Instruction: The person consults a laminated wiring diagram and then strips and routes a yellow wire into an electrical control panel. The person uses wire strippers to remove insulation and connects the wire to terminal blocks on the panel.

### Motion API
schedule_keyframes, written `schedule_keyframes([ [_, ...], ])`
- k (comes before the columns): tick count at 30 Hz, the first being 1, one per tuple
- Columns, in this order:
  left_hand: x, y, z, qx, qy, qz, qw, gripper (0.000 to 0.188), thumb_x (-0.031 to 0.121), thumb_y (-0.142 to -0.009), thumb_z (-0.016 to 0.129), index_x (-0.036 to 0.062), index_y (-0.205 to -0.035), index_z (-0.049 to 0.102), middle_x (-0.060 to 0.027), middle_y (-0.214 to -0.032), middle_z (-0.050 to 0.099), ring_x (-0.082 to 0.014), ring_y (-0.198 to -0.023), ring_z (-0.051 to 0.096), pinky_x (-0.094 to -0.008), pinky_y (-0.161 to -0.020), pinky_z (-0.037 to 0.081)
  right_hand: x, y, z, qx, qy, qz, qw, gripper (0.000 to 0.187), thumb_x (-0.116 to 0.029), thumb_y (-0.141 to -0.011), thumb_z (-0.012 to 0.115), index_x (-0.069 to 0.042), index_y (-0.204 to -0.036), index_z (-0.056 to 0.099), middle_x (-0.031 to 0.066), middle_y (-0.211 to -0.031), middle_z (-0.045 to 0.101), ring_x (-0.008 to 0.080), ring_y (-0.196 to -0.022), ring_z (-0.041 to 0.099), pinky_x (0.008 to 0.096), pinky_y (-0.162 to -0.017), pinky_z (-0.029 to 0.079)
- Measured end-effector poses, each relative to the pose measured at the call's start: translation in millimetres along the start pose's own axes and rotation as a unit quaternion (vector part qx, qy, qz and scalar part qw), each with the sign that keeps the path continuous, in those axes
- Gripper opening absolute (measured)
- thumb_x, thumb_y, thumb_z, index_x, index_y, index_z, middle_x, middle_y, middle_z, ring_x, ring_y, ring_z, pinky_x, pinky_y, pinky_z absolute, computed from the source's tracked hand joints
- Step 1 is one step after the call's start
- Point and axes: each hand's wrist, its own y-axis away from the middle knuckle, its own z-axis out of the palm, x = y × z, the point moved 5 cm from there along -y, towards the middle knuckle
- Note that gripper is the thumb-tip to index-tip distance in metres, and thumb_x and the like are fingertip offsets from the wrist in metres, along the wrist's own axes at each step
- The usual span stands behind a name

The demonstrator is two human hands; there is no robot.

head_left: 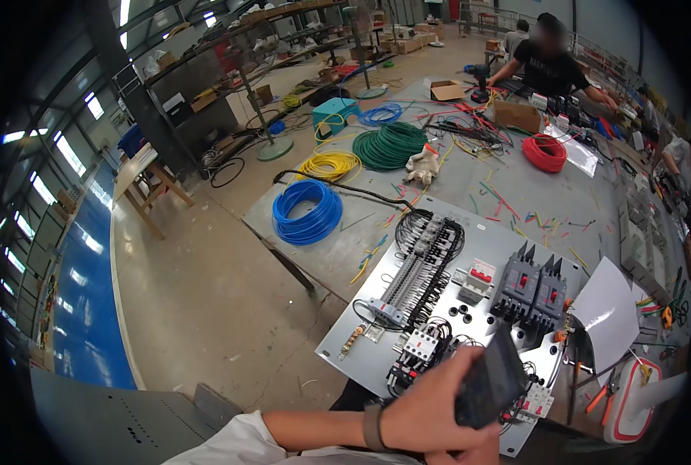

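My left hand (427, 407), with a dark band at its wrist, closes on a dark smartphone (491, 381) held tilted above a metal mounting plate (345, 341). Part of my right hand (477, 447) shows below the phone's lower end; its fingers are hidden. Under and beyond the hands, the plate carries a terminal block row (403, 283) with black wires, a contactor (421, 345), a small breaker with red levers (477, 279), and two large dark circuit breakers (530, 288). More white breakers (535, 403) sit at its near right, partly covered by the phone.
Coils of blue (306, 211), yellow (328, 165), green (390, 146) and red wire (544, 153) lie across the grey table. Wire offcuts scatter beyond the plate. White paper (607, 306) and orange-handled pliers (603, 394) lie right. A co-worker (551, 62) is across the table.
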Motion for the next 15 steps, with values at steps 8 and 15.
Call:
schedule_keyframes([
  [8, -64, -71, -172, 0.266, -0.062, 0.016, 0.962, 0.067, 0.021, -0.085, 0.089, 0.0024, -0.137, 0.051, -0.0086, -0.116, 0.064, -0.018, -0.11, 0.063, -0.0361, -0.09, 0.055, 20, 57, -76, 0.212, 0.035, -0.082, 0.973, 0.068, -0.011, -0.085, 0.079, 0.01, -0.146, 0.06, 0.028, -0.142, 0.067, 0.0351, -0.122, 0.072, 0.044, -0.106, 0.056],
  [15, -196, -117, -304, 0.284, -0.414, -0.099, 0.859, 0.083, 0.039, -0.074, 0.088, -0.0113, -0.135, 0.062, -0.026, -0.123, 0.067, -0.0394, -0.116, 0.064, -0.0437, -0.103, 0.052, 84, 129, -156, 0.429, 0.039, 0.041, 0.902, 0.054, 0.006, -0.091, 0.063, 0.006, -0.145, 0.062, 0.0203, -0.132, 0.073, 0.0254, -0.113, 0.073, 0.0382, -0.101, 0.057],
])
